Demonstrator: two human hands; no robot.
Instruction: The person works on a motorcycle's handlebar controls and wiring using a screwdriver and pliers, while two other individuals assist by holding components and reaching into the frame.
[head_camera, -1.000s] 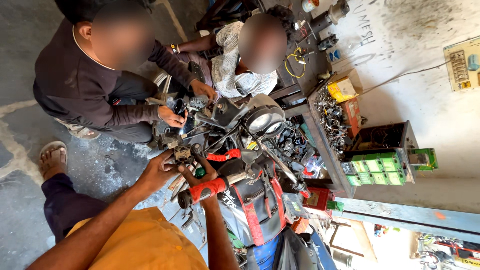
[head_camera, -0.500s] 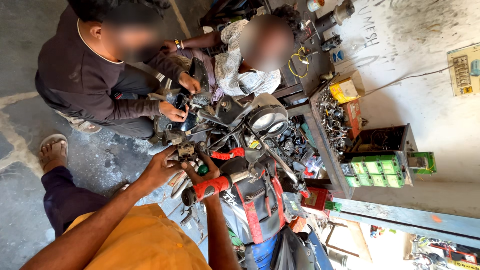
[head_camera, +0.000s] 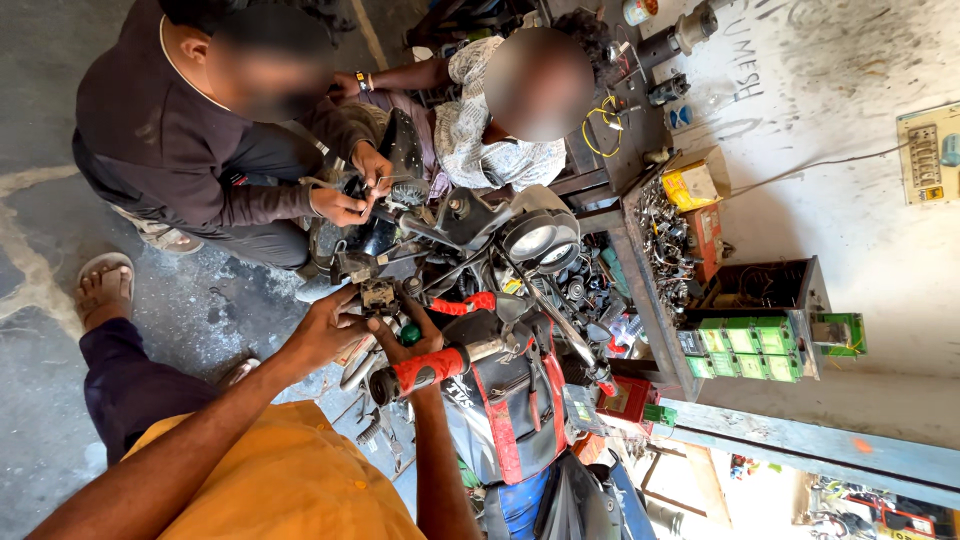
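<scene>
A motorcycle stands partly stripped, with its round headlight (head_camera: 535, 238) and a handlebar ending in a red grip (head_camera: 430, 368). My left hand (head_camera: 328, 332) pinches a small black switch housing (head_camera: 380, 296) on that handlebar. My right hand (head_camera: 408, 338) closes around the bar just inside the red grip, and a small green thing (head_camera: 410, 333) shows at its fingers. A red lever (head_camera: 468, 303) sticks out beside my right hand.
A person in a dark shirt crouches opposite, both of their hands (head_camera: 345, 200) on parts at the bike's front. A second person in a patterned shirt (head_camera: 470, 140) sits behind. A metal bench (head_camera: 655, 300) holds bolts, a yellow box (head_camera: 690, 185) and green boxes (head_camera: 750, 345).
My hands stay at the switch housing and handlebar. The view has shifted slightly, and the dark-shirted person's hands have moved a little on the front parts.
</scene>
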